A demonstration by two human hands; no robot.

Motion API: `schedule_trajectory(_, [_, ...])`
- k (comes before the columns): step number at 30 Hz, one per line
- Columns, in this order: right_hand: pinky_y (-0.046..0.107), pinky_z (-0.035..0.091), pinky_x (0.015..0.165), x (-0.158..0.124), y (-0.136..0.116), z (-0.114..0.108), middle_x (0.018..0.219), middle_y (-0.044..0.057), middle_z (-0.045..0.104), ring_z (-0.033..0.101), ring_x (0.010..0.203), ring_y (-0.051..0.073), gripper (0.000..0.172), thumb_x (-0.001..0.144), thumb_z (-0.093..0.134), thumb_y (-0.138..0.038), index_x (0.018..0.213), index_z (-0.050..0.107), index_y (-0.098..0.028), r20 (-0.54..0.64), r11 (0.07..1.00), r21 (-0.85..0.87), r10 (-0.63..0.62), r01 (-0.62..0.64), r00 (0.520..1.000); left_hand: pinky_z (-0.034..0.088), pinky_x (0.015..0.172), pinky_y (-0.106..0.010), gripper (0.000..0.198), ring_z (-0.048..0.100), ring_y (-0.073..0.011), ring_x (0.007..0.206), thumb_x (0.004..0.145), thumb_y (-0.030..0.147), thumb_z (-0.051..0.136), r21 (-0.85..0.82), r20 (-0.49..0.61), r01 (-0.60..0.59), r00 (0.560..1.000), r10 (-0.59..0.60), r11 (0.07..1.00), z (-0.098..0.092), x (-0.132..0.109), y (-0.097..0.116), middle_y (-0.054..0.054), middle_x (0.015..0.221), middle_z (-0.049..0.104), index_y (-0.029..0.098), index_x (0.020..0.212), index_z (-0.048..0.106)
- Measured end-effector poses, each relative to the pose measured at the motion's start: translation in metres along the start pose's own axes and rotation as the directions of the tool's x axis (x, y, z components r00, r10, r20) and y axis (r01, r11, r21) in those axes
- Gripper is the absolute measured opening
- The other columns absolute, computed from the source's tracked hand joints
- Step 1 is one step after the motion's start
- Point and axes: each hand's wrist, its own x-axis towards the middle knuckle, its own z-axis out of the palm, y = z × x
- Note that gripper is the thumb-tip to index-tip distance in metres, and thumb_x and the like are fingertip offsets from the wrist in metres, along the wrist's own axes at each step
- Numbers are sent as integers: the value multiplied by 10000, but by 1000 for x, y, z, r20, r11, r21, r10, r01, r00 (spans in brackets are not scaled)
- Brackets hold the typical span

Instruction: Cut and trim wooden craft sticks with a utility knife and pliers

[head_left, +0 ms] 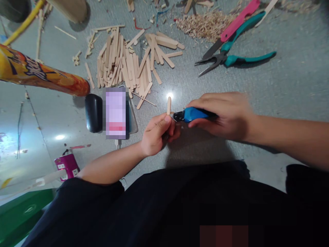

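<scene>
Between the thumb and fingers of my left hand (156,135) a wooden craft stick (169,105) is pinched, its rounded end pointing up. My right hand (223,115) is closed around blue-handled cutting pliers (192,115). Their dark metal head meets the stick's side right at my left fingertips; whether the jaws are closed on the wood I cannot tell. Up and left of my hands lies a loose pile of craft sticks (118,61). Long-nose pliers with teal handles (231,60) lie above my right hand, jaws apart.
Beside the teal pliers are a pink-handled knife (239,22) and a heap of wood bits (203,25). At left are a phone (115,113) with a cable, a black rounded object (93,113), an orange-yellow can (46,73) and a purple power outlet (68,166).
</scene>
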Motion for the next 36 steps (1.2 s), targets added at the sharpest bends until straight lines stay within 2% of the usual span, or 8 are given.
schedule_trajectory(9, [366,513,713,-2,0,3,968,59,828,746,820,237,555,1175,589,-786,1198,830,-286,-33,999,-48,8,-10,999,344,510,-288,602,422,-107,457,1162,643,642,0,52,3,999,-3,1000,-2,0,1,37,566,523,247,730,503])
schedule_trajectory(14, [370,537,744,-4,1,8,955,51,816,762,846,245,483,1181,636,-730,1231,824,-287,-70,997,72,-10,15,997,356,498,-291,602,447,-110,444,1161,657,639,4,102,11,995,-12,1000,-1,-2,5,29,566,574,251,741,493])
schedule_trajectory(18, [343,489,714,-3,1,8,926,38,780,682,776,197,426,1180,699,-662,1224,812,-253,-81,987,143,-56,67,995,388,499,-305,619,451,-118,433,1154,707,632,44,106,85,990,-89,995,1,-4,7,17,566,593,264,754,466])
schedule_trajectory(23, [324,471,676,-1,-4,3,886,14,743,651,737,171,360,1205,701,-576,1209,785,-226,-44,974,199,-105,112,993,363,472,-246,585,414,-76,409,1201,638,601,4,213,-27,977,25,1000,2,-5,6,39,560,564,250,792,447])
schedule_trajectory(25, [325,481,676,0,-7,2,865,2,727,644,725,171,357,1207,692,-585,1188,780,-240,-46,973,207,-99,107,994,336,453,-240,572,397,-70,398,1210,619,599,4,200,-33,979,31,999,2,-5,6,40,568,563,249,796,458])
schedule_trajectory(28, [335,503,694,0,-9,2,890,11,751,669,746,185,384,1198,691,-616,1174,778,-243,-50,983,166,-69,77,996,316,452,-242,571,394,-74,397,1231,593,570,21,151,-26,988,23,999,3,-4,6,39,557,552,251,785,467])
schedule_trajectory(32, [367,525,731,-1,-7,5,1008,55,827,763,855,234,431,1187,685,-657,1206,783,-238,-84,999,7,-44,45,995,307,457,-238,545,410,-85,419,1248,522,557,-4,122,-46,991,46,999,1,-4,2,46,548,537,251,784,463])
schedule_trajectory(36, [395,500,701,-1,-6,3,974,67,818,745,808,251,448,1187,673,-661,1183,808,-235,-132,991,-118,-73,57,989,310,485,-264,546,402,-94,418,1255,526,522,15,66,-53,996,51,998,-2,-4,-4,54,537,511,254,786,456])
